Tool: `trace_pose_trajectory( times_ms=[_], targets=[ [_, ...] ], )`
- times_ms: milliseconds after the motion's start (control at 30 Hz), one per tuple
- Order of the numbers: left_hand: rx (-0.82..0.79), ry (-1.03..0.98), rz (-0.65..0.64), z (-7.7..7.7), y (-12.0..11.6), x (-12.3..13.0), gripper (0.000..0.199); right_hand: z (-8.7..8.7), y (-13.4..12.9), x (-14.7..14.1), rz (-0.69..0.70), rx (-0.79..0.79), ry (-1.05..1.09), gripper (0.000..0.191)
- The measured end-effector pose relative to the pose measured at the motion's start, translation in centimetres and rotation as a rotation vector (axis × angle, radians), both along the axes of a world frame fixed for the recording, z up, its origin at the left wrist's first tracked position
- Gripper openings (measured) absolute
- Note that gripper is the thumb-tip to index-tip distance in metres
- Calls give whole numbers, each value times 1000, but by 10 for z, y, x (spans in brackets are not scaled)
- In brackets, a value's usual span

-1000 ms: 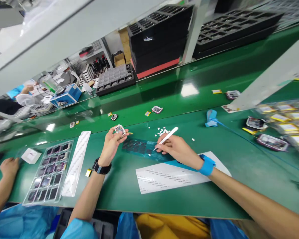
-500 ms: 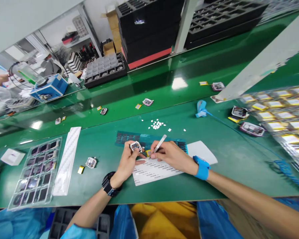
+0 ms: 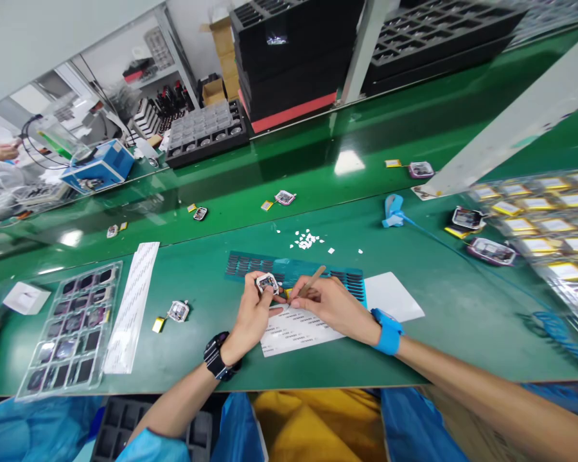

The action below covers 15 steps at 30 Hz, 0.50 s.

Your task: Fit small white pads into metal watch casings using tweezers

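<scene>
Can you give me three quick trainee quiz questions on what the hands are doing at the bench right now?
1. True or false: the left hand holds a small square device.
2. What does the right hand hold? A) scissors B) a thin white stick C) a cup
3. Fill in: a second small device lies on the green bench to the ____ of both hands.

Key: 1 true. 2 B. 3 left; it sits between the hands and the clear tray, with a white label sheet under the hands.
</scene>
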<state>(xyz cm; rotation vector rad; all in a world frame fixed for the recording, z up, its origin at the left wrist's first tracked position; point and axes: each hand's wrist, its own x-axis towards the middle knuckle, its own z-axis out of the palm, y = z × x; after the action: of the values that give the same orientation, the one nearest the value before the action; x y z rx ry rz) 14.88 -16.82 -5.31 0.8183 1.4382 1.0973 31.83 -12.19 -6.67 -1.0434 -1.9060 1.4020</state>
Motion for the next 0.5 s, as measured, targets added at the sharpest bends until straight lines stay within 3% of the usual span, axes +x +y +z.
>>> trace_pose_trajectory(
  times_ms=[100, 233, 400, 500],
  targets=[
    [1, -11, 6, -1, 0, 0, 21, 3, 3, 1, 16, -56, 85, 18],
    [11, -43, 8, 1, 1, 0, 29, 13, 13, 7, 50, -179, 182, 41],
    [138, -192, 5, 9, 3, 2, 53, 27, 11, 6, -133, -219, 351, 49],
    [202, -333, 28, 14, 4, 3, 55, 30, 2, -5, -241, -154, 449, 49]
  ],
)
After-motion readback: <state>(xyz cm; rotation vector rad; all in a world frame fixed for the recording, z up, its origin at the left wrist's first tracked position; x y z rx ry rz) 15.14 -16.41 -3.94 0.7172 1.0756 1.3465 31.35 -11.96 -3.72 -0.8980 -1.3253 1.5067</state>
